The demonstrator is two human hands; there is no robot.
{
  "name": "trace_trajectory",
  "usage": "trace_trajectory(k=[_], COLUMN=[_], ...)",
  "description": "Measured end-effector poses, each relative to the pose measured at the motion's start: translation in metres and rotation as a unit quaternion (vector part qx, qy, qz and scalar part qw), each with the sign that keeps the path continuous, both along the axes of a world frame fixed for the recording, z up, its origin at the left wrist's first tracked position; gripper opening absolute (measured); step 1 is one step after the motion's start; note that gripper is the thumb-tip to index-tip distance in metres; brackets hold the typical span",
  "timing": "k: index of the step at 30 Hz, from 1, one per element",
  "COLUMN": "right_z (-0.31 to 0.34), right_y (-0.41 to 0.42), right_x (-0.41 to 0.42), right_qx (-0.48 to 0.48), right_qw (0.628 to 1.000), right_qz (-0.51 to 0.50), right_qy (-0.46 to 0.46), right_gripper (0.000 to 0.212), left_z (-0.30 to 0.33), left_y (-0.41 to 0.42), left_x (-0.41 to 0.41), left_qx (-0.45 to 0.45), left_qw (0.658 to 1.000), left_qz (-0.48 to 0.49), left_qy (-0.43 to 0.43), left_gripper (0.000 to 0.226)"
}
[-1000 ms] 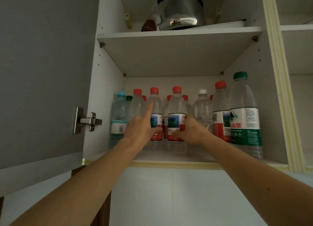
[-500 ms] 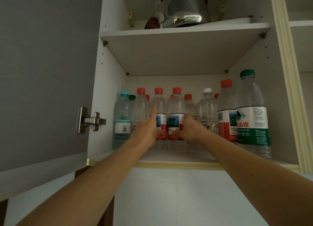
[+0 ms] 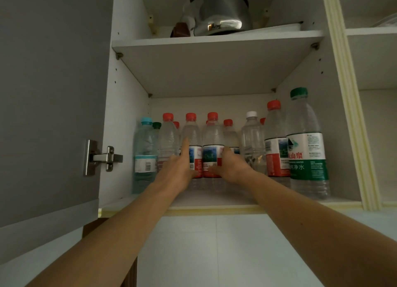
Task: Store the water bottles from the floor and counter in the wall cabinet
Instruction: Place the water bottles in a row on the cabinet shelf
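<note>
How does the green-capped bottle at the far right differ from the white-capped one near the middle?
The green-capped bottle is taller and wider than the white-capped bottle. The green-capped bottle wears a white and green label; no label shows on the white-capped bottle. The green-capped bottle stands nearer the shelf's front edge. Both are clear plastic and upright.

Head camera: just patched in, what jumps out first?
Two bare hands reach into the open white wall cabinet: the left hand and the right hand touch two clear red-capped, red-labelled water bottles standing mid-shelf. A tall clear green-capped bottle stands front right, and a shiny steel kettle sits on the shelf above.
</note>
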State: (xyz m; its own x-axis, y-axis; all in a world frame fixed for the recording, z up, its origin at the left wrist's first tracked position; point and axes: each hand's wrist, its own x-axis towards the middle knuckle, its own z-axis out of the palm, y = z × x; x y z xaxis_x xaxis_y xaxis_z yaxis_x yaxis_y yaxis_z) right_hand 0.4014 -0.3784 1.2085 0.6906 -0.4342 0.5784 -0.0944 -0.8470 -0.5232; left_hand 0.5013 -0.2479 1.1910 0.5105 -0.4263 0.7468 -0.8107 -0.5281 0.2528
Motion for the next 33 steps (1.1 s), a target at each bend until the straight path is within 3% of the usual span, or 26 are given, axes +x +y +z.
trace_trajectory(k=[7, 13, 16, 18, 22, 28, 33], right_z=[0.000, -0.015, -0.029, -0.037, -0.048, -0.060, -0.061], right_y=[0.008, -0.007, -0.024, -0.034, -0.047, -0.054, -0.058], right_x=[-0.036, -0.103, -0.133, -0.144, -0.149, -0.142, -0.141], right_qx=[-0.115, -0.304, -0.341, -0.337, -0.253, -0.122, -0.124], right_qw=[0.986, 0.905, 0.877, 0.877, 0.915, 0.936, 0.933], right_qz=[-0.042, -0.154, -0.210, -0.240, -0.228, -0.183, -0.185], right_qy=[-0.115, -0.256, -0.267, -0.242, -0.215, -0.275, -0.283], right_gripper=[0.043, 0.033, 0.043, 0.054, 0.072, 0.073, 0.074], left_z=[0.005, 0.011, 0.016, 0.024, 0.044, 0.067, 0.077], left_y=[0.002, 0.005, -0.003, -0.015, -0.048, -0.095, -0.117], left_x=[-0.009, -0.021, -0.034, -0.047, -0.075, -0.081, -0.065], left_qx=[-0.082, -0.121, -0.133, -0.135, -0.123, -0.110, -0.120], left_qw=[0.992, 0.977, 0.968, 0.966, 0.962, 0.966, 0.947], left_qz=[-0.011, -0.083, -0.113, -0.144, -0.214, -0.232, -0.279], left_qy=[-0.093, -0.154, -0.179, -0.170, -0.117, 0.010, 0.108], left_gripper=[0.068, 0.047, 0.048, 0.049, 0.054, 0.065, 0.078])
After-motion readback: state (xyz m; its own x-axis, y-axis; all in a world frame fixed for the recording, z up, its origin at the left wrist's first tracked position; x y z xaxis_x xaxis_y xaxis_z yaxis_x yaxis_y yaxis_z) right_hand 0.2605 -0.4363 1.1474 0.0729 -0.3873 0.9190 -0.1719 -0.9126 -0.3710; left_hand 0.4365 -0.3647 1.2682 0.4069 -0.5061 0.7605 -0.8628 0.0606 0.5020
